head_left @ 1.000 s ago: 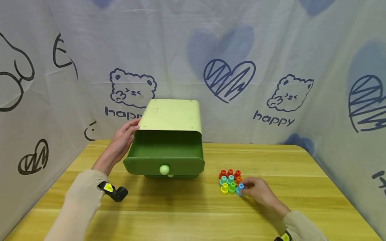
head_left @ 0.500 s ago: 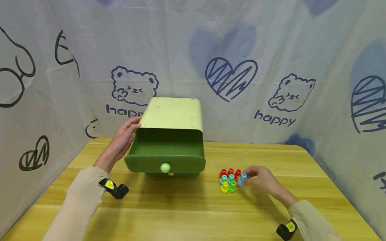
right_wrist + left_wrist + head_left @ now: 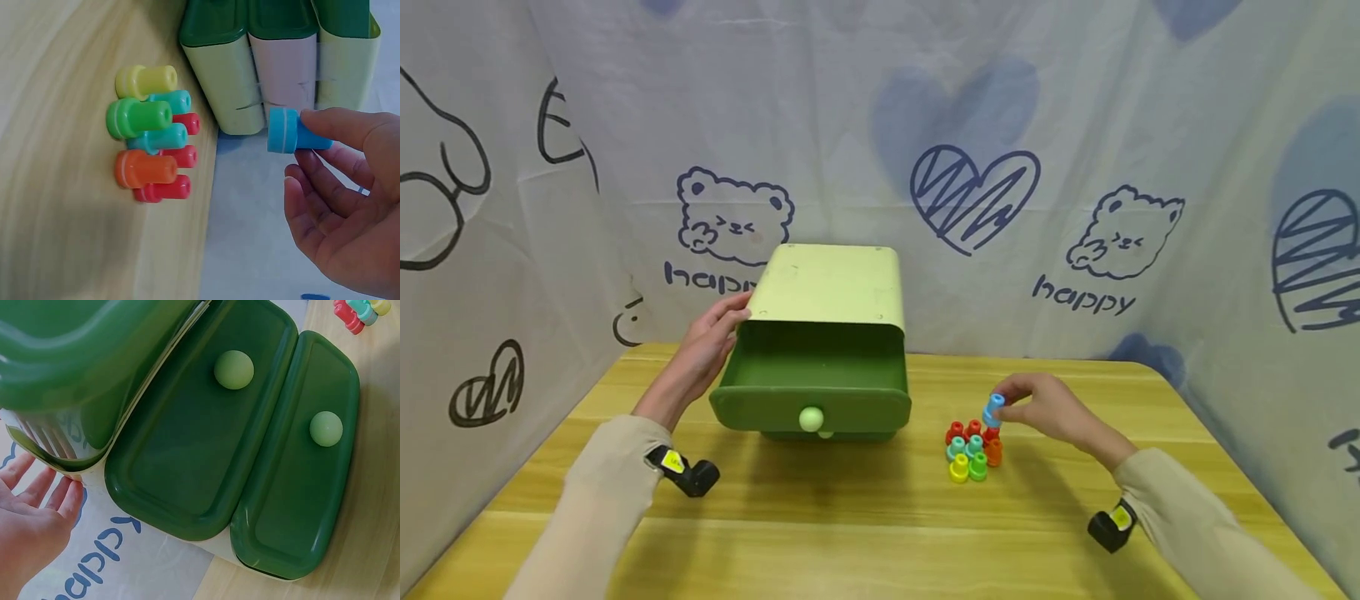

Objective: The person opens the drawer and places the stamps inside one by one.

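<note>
My right hand (image 3: 1051, 410) pinches a blue peg-shaped plastic piece (image 3: 284, 131), with a wide base and narrower stem, between thumb and fingers. It is raised above the group of similar pieces on the table. These are red (image 3: 955, 432), turquoise (image 3: 956, 448), orange (image 3: 993, 452), yellow (image 3: 959, 468) and green (image 3: 978, 467), standing close together. My left hand (image 3: 706, 343) touches the left side of a small pale-green drawer cabinet (image 3: 827, 283) with extended fingers. The cabinet's dark-green top drawer (image 3: 808, 408) is pulled out and looks empty inside.
Two lower drawers, each with a round pale knob (image 3: 326, 429), are closed below the open one. The cabinet stands on a wooden table (image 3: 865, 558), left of the pieces. A printed cloth (image 3: 850, 125) hangs behind and on both sides.
My right hand has lifted the blue piece from the front right of the group and carried it up and away from me. The left hand stays at the cabinet.
</note>
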The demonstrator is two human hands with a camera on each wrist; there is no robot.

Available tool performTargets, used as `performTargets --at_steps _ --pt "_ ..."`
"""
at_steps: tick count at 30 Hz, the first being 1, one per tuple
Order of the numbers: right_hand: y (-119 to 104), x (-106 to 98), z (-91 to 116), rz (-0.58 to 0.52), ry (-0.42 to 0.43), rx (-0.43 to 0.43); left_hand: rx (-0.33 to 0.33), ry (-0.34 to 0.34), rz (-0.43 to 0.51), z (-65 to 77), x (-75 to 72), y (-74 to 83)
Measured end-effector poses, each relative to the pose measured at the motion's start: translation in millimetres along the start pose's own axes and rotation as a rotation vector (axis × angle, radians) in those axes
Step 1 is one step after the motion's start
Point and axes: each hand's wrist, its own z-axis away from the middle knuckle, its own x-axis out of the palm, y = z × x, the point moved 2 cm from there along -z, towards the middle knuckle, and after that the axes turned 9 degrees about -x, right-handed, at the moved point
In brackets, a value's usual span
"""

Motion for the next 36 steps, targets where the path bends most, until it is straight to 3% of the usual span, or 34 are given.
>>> performTargets --at_steps 13,21,36 --pt "-27 -8 -28 0.003 -0.035 -0.053 0.004 0.012 0.001 -1.2 0.6 -1.5" --pt "-40 -12 -39 -0.040 -0.030 0.002 0.007 0.010 -0.006 -1.0 -0.2 -1.7" --pt "-86 -26 -56 -0.043 -0.079 -0.079 0.012 0.015 0.001 -1.3 -0.2 -2.9"
